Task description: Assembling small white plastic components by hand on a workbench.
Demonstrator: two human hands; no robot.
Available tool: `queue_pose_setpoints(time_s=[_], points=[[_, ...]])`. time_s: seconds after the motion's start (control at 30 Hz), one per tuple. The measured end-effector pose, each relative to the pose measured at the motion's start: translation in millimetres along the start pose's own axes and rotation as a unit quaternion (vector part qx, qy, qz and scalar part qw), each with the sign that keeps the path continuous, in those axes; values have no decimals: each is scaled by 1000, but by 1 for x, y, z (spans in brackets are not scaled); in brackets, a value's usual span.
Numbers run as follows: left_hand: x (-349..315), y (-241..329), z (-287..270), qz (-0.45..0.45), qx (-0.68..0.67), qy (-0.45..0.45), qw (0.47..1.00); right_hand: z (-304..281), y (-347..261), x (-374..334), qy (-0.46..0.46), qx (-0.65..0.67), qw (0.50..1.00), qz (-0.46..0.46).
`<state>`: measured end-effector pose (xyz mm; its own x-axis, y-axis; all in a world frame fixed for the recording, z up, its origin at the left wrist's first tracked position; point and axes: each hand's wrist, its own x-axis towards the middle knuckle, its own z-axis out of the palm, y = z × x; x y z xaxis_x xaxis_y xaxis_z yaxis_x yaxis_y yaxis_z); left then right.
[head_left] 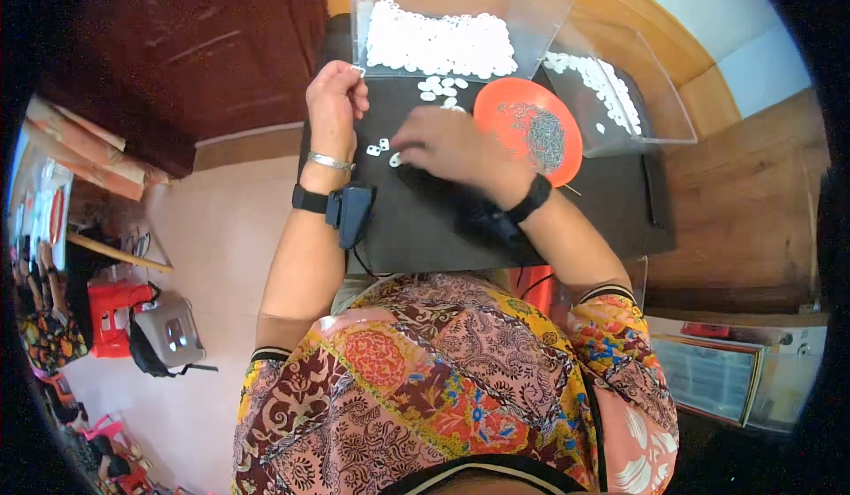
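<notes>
The loose white piece [396, 159] lies on the dark table [398, 220] at the right hand's [456, 145] fingertips, its long axis seeming to slant away to the right; the right hand is nearer to it than the left. That hand is curled and motion-blurred, so whether it grips anything cannot be told. The left hand [333, 92], beyond it to the left, pinches a small white part [358, 70]; its other fingers curl loosely. Two pieces [373, 150] lie between the hands. The right hand and wrist come between the loose piece and the orange dish [513, 92] of metal bits [546, 136]. Farther off, a cluster [428, 96] fronts the clear box [540, 17].
</notes>
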<state>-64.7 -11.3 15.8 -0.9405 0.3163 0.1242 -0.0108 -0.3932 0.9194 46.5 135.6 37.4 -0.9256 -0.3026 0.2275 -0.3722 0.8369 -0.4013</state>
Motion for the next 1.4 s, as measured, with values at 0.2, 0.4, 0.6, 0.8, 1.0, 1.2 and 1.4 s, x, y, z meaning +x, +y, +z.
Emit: queue_pose_setpoints(time_s=[0.2,0.4,0.6,0.8,1.0,1.2,1.4], points=[[-1,-4,0,-16,32,1,999,37,1,-5,7,-90,995,-53],[-3,-4,6,-30,31,-6,999,15,3,-25,-20,-102,995,3],[-5,-4,10,-30,55,-25,998,-49,62,-66,71,-200,974,84],[-4,-7,8,-32,75,-33,996,-79,104,-70,-33,-185,965,181],[-6,-7,12,-31,67,-18,997,-68,100,-58,-119,-267,953,85],[-7,-3,11,-36,65,-21,997,-49,107,-59,-110,-322,936,89],[-7,-6,11,-32,70,-33,996,-75,95,-68,-207,-116,956,174]])
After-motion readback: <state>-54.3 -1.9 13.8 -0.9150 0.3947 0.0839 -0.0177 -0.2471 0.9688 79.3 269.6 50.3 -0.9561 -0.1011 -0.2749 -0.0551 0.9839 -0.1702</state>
